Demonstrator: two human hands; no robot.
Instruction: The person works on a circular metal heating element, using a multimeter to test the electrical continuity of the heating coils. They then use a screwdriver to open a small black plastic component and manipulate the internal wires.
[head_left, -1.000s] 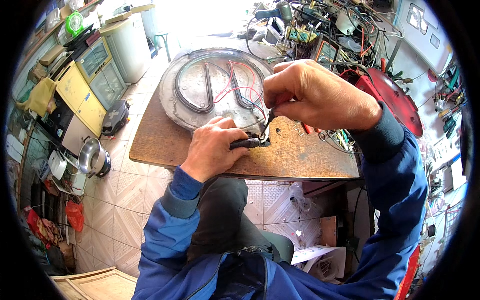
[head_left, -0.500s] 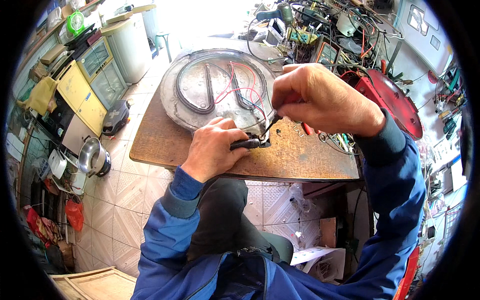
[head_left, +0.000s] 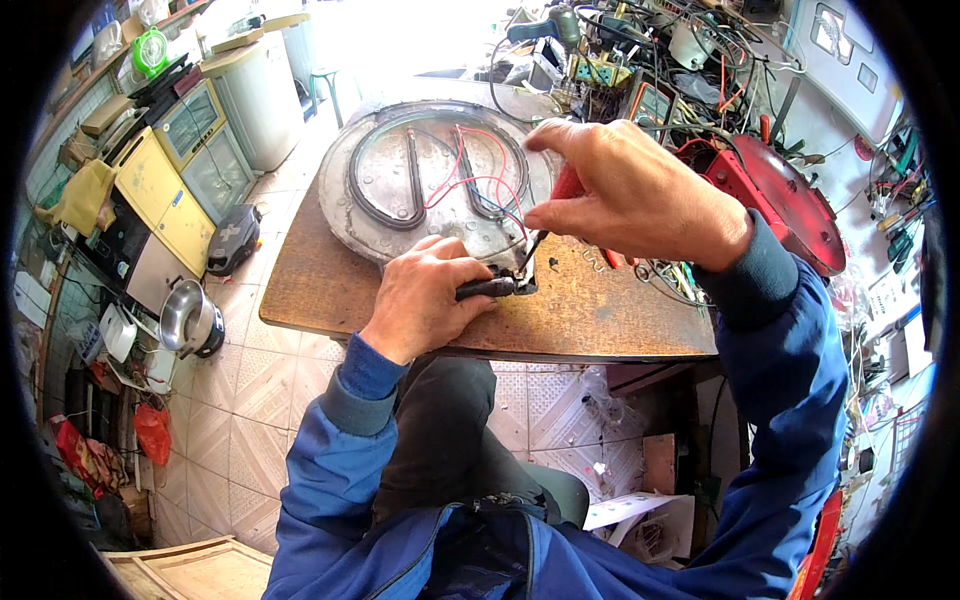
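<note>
A round grey metal plate (head_left: 345, 215) with a dark looped heating tube (head_left: 410, 180) and red wires (head_left: 466, 182) lies on the wooden table. My left hand (head_left: 425, 295), fingers closed, pinches a small black handle-like part (head_left: 487, 288) at the plate's near edge. Over the plate's right side, my right hand (head_left: 640, 190) holds a screwdriver (head_left: 568, 182) by its red handle. Its index finger is lifted off the handle, which rests by the thumb. The dark shaft slants down to the black part; its tip is hard to make out.
Tangled cables, tools and a corded drill (head_left: 548, 28) crowd the back right. An open red round appliance (head_left: 780, 205) stands right of the table (head_left: 630, 320). A metal pot (head_left: 185, 312) and a black case (head_left: 233, 238) sit on the floor at left.
My right hand's fingers have loosened and spread, showing more of the red handle; the hand has shifted slightly left. My left hand stays on the black part.
</note>
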